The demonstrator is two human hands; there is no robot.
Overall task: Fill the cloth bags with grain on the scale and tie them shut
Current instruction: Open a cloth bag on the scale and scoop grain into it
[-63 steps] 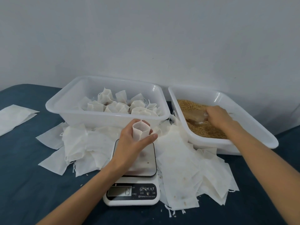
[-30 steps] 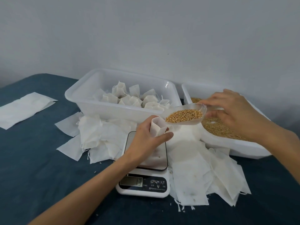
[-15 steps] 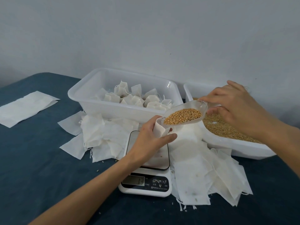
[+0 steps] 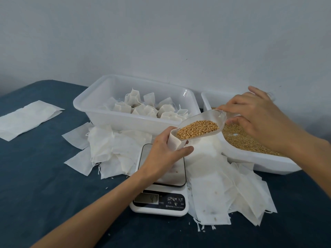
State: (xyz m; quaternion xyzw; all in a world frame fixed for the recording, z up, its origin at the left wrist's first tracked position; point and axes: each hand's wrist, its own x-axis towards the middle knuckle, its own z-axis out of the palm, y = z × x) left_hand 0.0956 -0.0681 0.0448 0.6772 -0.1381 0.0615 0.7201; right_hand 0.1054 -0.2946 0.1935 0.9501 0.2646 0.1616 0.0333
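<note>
Fingers [image 4: 184,150] of left hand [image 4: 161,154] curled round cloth bag [image 4: 175,142], held upright over scale [image 4: 161,197] so mouth gapes. Right hand [image 4: 258,115] pinching scoop [image 4: 201,128] of grain [image 4: 198,128], lip tipped to bag's rim, probably to pour. Grain tub [image 4: 250,158] kept near on tabletop [image 4: 44,185].

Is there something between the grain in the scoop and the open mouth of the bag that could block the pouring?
Nothing visible does. The scoop tip sits right at the open mouth of the cloth bag, which the left hand holds open on the scale.
</note>
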